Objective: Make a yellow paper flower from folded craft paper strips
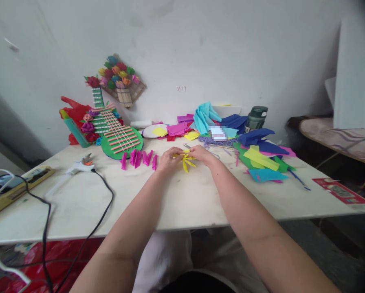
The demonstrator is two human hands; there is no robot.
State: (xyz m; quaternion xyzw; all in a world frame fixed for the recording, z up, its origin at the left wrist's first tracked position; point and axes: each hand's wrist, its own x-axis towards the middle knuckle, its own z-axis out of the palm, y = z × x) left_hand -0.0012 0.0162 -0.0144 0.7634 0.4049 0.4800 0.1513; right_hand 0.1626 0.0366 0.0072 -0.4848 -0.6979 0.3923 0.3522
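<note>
At the middle of the table my left hand (pixel 169 159) and my right hand (pixel 202 154) are close together, fingers closed on a piece of yellow crepe paper (pixel 187 163). Narrow, petal-like strips of it fan out downward between the hands, and my fingers partly hide the rest. Just beyond my fingertips is a small thin greyish item, too small to name. Left of my left hand stand several rolled and folded magenta paper pieces (pixel 135 158).
Behind them leans a green paper guitar (pixel 121 142) with flowers. A hot glue gun (pixel 82 166) with a black cord and a power strip (pixel 20 189) lie left. Coloured paper sheets (pixel 262 156) pile up at right, near a dark bottle (pixel 257 117). The table's front edge (pixel 194 227) is close to me.
</note>
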